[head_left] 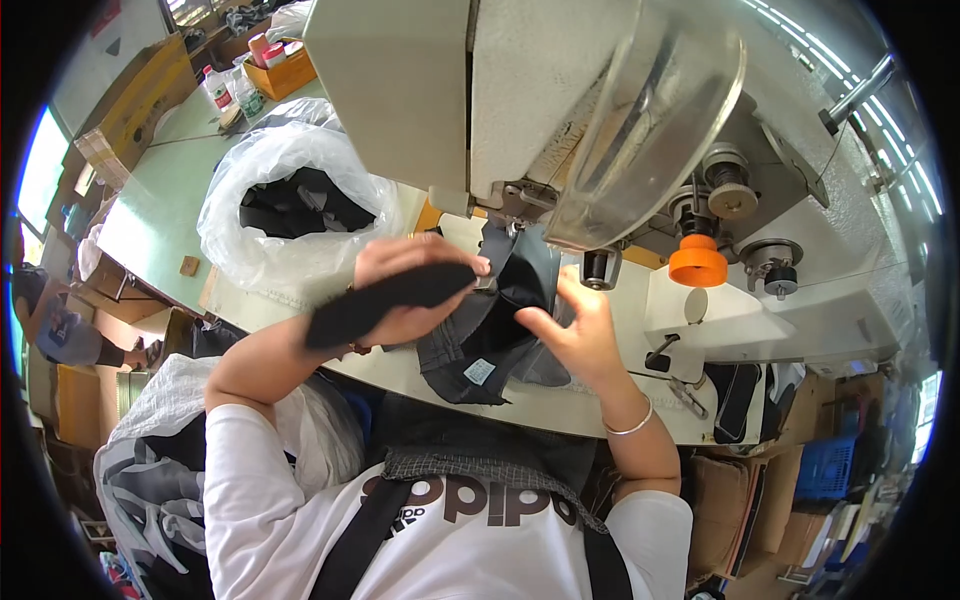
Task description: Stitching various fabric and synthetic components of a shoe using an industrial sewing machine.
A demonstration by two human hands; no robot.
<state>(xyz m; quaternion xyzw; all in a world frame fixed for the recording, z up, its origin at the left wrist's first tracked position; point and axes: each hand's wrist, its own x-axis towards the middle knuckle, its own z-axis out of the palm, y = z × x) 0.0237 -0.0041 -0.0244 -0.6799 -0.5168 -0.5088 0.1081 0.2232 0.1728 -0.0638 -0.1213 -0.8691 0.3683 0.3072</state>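
A dark grey garment piece (455,350) with a small white label (479,372) lies under the head of a sewing machine (555,120). Left of the needle area, my left hand (400,322) is closed on a long black strip (395,302), probably fabric, smeared by motion. Its fingertips reach the garment's upper left side. My right hand (590,335) is at the garment's right side, thumb and fingers apart. Whether it touches the cloth I cannot tell. A clear plastic guard (650,130) on the machine hangs above and beyond it.
Left of the machine stands a white plastic bag (235,235) of dark pieces. A second bag (160,400) of cloth sits by my left side. Small snips (688,398) and a black phone-like object (738,400) lie at the table's right. An orange knob (698,262) juts from the machine.
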